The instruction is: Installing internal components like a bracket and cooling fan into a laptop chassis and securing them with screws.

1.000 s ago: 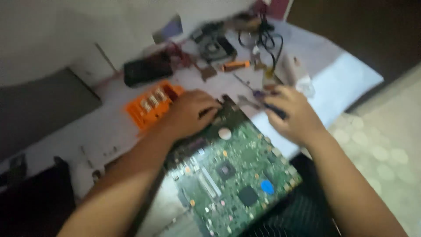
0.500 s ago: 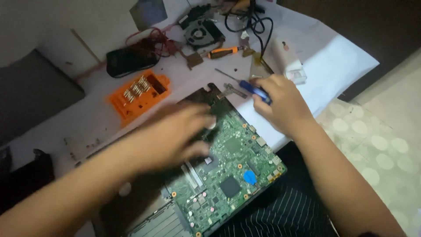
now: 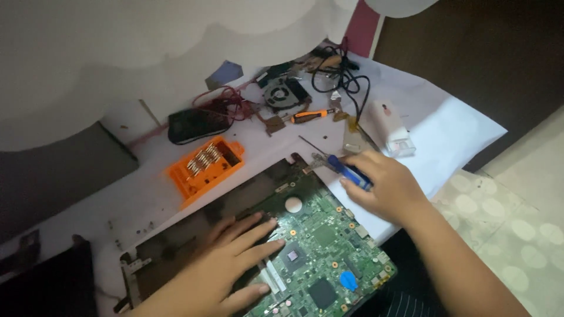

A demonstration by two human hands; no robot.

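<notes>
A green laptop motherboard (image 3: pixel 329 252) lies in a dark laptop base (image 3: pixel 176 252) on white paper. My left hand (image 3: pixel 226 261) rests flat on the board's left part, fingers spread, holding nothing. My right hand (image 3: pixel 385 185) sits at the board's upper right corner, closed around a blue-handled screwdriver (image 3: pixel 346 171) whose thin metal shaft (image 3: pixel 314 148) points up and left over the paper.
An orange bit case (image 3: pixel 205 167) lies above the laptop base. Farther back are a black phone-like device (image 3: pixel 197 123), a cooling fan (image 3: pixel 282 94), an orange-handled screwdriver (image 3: pixel 311 115), black cables (image 3: pixel 343 82) and a white box (image 3: pixel 388 126). Patterned floor (image 3: pixel 511 223) is right.
My left hand slid down and left, from the board's top edge to its left side. My right hand kept the screwdriver near the upper right corner. The camera view shifted.
</notes>
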